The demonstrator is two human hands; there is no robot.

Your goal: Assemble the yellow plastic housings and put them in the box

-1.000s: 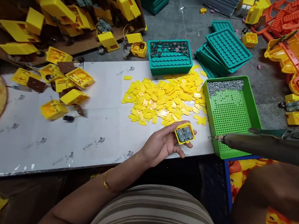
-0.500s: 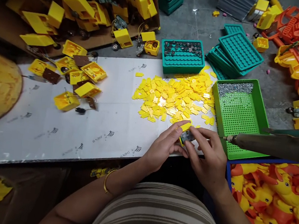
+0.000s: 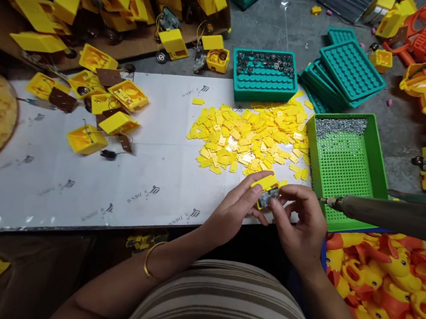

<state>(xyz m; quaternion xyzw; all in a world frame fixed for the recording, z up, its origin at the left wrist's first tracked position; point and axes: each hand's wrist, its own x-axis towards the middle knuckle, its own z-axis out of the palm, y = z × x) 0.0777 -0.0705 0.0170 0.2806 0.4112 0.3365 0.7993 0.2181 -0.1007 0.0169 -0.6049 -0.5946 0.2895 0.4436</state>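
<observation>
My left hand is closed around a small yellow plastic housing with a grey mechanism, held above the front edge of the white-covered table. My right hand has its thumb and index finger at the right side of that part, pinched near its grey face; whatever lies between those fingertips is too small to make out. Just beyond both hands spreads a heap of flat yellow plastic tabs. To the right stands a green perforated tray with a pile of small metal screws at its far end.
An electric screwdriver juts in from the right over the green tray. A teal tray of small metal parts stands behind the tabs. Wired yellow housings lie at left. Toy ducks fill a bin at lower right.
My right fingers have drawn back slightly to the right from the top of the yellow housing, showing more of its grey mechanism. My left hand keeps its hold. The view has shifted a little.
</observation>
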